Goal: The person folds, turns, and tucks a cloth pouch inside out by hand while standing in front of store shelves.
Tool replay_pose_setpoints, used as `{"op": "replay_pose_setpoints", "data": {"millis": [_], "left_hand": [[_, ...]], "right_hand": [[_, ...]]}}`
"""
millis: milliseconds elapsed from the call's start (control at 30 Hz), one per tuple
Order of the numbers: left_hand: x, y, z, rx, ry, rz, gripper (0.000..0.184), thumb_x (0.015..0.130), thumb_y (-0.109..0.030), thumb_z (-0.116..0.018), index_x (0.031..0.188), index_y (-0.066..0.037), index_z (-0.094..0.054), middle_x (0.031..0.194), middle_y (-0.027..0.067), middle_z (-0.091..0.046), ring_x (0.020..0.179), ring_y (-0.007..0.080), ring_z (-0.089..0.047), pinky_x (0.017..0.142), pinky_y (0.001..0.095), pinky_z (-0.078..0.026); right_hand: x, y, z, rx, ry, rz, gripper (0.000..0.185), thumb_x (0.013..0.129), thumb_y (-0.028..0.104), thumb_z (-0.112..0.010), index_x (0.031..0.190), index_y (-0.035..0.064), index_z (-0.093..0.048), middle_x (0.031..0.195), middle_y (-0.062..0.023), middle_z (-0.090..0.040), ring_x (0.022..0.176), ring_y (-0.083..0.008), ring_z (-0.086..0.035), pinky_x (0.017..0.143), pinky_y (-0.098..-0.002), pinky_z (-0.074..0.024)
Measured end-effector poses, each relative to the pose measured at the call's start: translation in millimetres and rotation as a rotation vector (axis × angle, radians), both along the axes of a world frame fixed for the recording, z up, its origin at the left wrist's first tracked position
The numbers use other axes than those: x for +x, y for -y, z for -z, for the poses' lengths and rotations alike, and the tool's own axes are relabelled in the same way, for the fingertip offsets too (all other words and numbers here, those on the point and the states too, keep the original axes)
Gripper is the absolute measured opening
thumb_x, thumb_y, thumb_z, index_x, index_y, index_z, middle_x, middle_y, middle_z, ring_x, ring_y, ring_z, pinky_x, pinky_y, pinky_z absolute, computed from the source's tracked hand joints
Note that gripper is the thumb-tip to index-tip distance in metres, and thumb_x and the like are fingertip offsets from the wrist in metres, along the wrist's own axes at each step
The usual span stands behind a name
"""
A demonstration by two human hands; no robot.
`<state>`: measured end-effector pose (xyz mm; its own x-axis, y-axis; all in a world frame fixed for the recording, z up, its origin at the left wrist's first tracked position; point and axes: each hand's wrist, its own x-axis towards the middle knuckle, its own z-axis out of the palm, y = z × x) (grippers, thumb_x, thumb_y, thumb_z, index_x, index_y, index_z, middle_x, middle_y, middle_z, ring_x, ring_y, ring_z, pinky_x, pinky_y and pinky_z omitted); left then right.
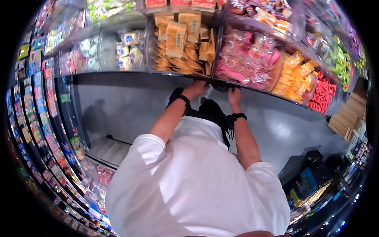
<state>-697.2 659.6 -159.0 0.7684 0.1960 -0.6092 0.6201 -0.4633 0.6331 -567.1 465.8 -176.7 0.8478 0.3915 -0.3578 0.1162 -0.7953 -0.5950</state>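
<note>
At the front edge of the candy display, my left hand is closed, its fingertips partly hidden against the shelf's dark lower edge. My right hand sits a little to the right, also at that edge, with fingers curled. Between them is a dark object under the rim; I cannot make out what it is. Right above the hands are a bin of orange-brown packets and a bin of pink wrapped sweets. A black band is around my right wrist, another around my left.
Further clear bins hold white wrapped sweets, yellow packets and red sweets. Tall racks of hanging packets line the left side. A dark stand is at lower right, on the grey floor.
</note>
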Motion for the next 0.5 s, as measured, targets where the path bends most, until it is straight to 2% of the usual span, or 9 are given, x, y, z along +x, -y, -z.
{"op": "replay_pose_setpoints", "data": {"millis": [33,100,200,233,300,333,400,433,500], "left_hand": [[-16.2,-0.2,52.1,-0.069,0.157,-0.102,0.046,0.088,-0.042,-0.051,0.117,-0.007,-0.058,0.112,0.0224,-0.061,0.102,0.0366,-0.059,0.087,0.0418,-0.045],[-23.7,-27.7,22.1,-0.182,-0.132,-0.112,0.054,0.087,-0.049,-0.052,0.115,-0.004,-0.059,0.106,0.0195,-0.064,0.098,0.0321,-0.061,0.084,0.0384,-0.046],[-51.3,-51.3,22.8,-0.179,-0.058,-0.287,0.059,0.086,-0.053,-0.053,0.111,-0.001,-0.062,0.101,0.0141,-0.067,0.092,0.0278,-0.063,0.081,0.0349,-0.047],[-60.7,-65.7,22.8,-0.364,-0.125,-0.332,0.056,0.085,-0.052,-0.055,0.112,-0.003,-0.064,0.104,0.0099,-0.066,0.092,0.0230,-0.062,0.080,0.0330,-0.046],[-84.4,-90.8,42.6,-0.596,-0.241,-0.440,0.050,0.085,-0.047,-0.056,0.110,-0.004,-0.065,0.105,0.0088,-0.065,0.093,0.0195,-0.060,0.081,0.0323,-0.046],[-96.4,-101.5,50.5,-0.607,-0.236,-0.447,0.050,0.085,-0.047,-0.056,0.110,-0.004,-0.065,0.105,0.0088,-0.065,0.093,0.0195,-0.060,0.081,0.0323,-0.046],[-118.9,-125.9,48.8,-0.583,-0.214,-0.479,0.044,0.087,-0.038,-0.055,0.115,-0.005,-0.062,0.108,0.0066,-0.063,0.098,0.0169,-0.058,0.084,0.0321,-0.046],[-130.0,-134.5,57.8,-0.597,-0.212,-0.487,0.044,0.087,-0.038,-0.055,0.115,-0.005,-0.062,0.108,0.0066,-0.063,0.098,0.0169,-0.058,0.084,0.0321,-0.046],[-160.4,-146.9,84.7,-0.928,-0.063,-0.686,0.037,0.089,-0.026,-0.052,0.120,-0.006,-0.059,0.111,0.0042,-0.062,0.101,0.0161,-0.057,0.087,0.0308,-0.046]], "right_hand": [[0.5,-4.0,-2.5,-0.046,-0.062,-0.059,0.035,0.079,0.027,-0.060,0.106,0.0057,-0.064,0.088,-0.0246,-0.064,0.088,-0.0451,-0.058,0.080,-0.0487,-0.0466],[-2.2,-15.2,-7.4,-0.049,-0.161,-0.192,0.037,0.080,0.026,-0.061,0.109,0.0040,-0.063,0.093,-0.0247,-0.065,0.091,-0.0432,-0.060,0.081,-0.0465,-0.0474],[-25.9,-40.4,-5.3,0.072,-0.263,-0.348,0.041,0.081,0.024,-0.061,0.116,0.0027,-0.060,0.099,-0.0241,-0.065,0.093,-0.0399,-0.062,0.081,-0.0438,-0.0482],[-36.7,-49.7,-4.9,0.041,-0.277,-0.427,0.046,0.081,0.022,-0.061,0.122,0.0014,-0.056,0.105,-0.0237,-0.064,0.096,-0.0369,-0.063,0.082,-0.0410,-0.0486],[-63.7,-77.5,-21.3,0.287,-0.154,-0.618,0.043,0.083,0.017,-0.060,0.125,0.0055,-0.056,0.103,-0.0200,-0.065,0.090,-0.0315,-0.064,0.080,-0.0359,-0.0480],[-76.9,-92.8,-33.3,0.277,-0.154,-0.627,0.043,0.083,0.017,-0.060,0.125,0.0055,-0.056,0.103,-0.0200,-0.065,0.090,-0.0315,-0.064,0.080,-0.0359,-0.0480],[-105.3,-138.1,-81.6,0.049,-0.391,-0.638,0.044,0.083,0.014,-0.060,0.126,0.0084,-0.055,0.103,-0.0200,-0.064,0.092,-0.0301,-0.062,0.081,-0.0366,-0.0472],[-120.4,-156.1,-93.5,0.035,-0.393,-0.647,0.044,0.083,0.014,-0.060,0.126,0.0084,-0.055,0.103,-0.0200,-0.064,0.092,-0.0301,-0.062,0.081,-0.0366,-0.0472],[-151.6,-191.2,-113.7,0.193,-0.288,-0.749,0.046,0.081,0.011,-0.061,0.126,0.0108,-0.056,0.100,-0.0199,-0.063,0.088,-0.0312,-0.060,0.079,-0.0376,-0.0467]]}}
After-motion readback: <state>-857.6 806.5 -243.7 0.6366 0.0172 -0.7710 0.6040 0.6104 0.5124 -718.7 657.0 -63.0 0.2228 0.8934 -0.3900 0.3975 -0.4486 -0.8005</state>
